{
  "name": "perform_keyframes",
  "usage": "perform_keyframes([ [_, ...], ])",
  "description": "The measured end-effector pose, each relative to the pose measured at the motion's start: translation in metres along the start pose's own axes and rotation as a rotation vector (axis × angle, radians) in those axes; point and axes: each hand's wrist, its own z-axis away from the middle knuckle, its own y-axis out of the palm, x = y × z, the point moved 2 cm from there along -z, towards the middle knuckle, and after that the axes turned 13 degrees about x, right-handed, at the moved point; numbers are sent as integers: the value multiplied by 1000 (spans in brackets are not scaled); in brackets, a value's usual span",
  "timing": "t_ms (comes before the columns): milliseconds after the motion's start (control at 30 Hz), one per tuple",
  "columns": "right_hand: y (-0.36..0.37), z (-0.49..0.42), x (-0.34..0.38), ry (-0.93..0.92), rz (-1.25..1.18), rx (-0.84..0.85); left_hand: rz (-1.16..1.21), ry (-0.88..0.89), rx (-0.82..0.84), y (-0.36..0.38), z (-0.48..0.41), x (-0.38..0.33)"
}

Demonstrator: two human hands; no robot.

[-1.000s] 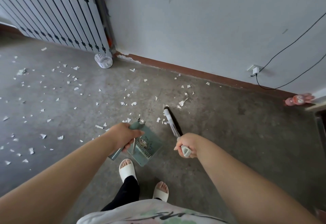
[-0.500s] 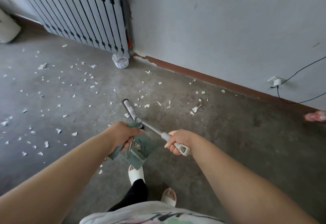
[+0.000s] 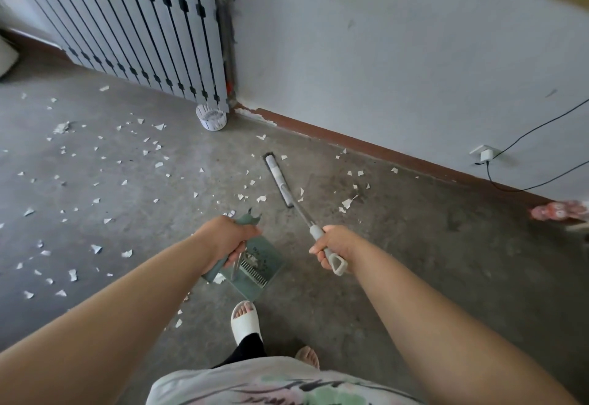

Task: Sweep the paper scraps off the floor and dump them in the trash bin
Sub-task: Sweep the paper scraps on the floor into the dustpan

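My left hand [image 3: 228, 239] grips the handle of the green dustpan [image 3: 264, 258], held just off the floor [image 3: 414, 261]. My right hand [image 3: 334, 248] is wrapped round the broom [image 3: 279, 180], head down ahead. Paper scraps [image 3: 347, 203] lie beside the head and thicker to the left. I'd pull short, low strokes toward me into one pile before laying the pan flat.

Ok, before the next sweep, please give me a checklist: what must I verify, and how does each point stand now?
1. The right grip holds the broom handle: ok.
2. The left grip holds the dustpan handle: ok.
3. The broom head sits among paper scraps: ok.
4. The dustpan lip lies flat on the floor: cannot tell.
5. The cable is apart from the broom: ok.
6. Sight of the trash bin: cannot tell.
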Motion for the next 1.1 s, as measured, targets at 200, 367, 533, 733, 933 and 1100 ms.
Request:
perform_keyframes([
  [200,-17,8,0,-19,46,-129,-174,38,94,-12,-3,-17],
  [367,-27,20,-2,-64,64,-217,-482,77,235,-10,-2,-32],
  [533,-43,26,-6,-75,51,-287,-708,61,344,0,-1,-45],
  [733,-73,29,-11,-83,-214,-346,-830,49,370,9,-13,-57],
  [933,-117,24,-6,5,-365,-406,-831,41,346,14,-25,-76],
  [1100,-156,22,8,72,-376,-420,-897,11,323,25,-36,-92],
])
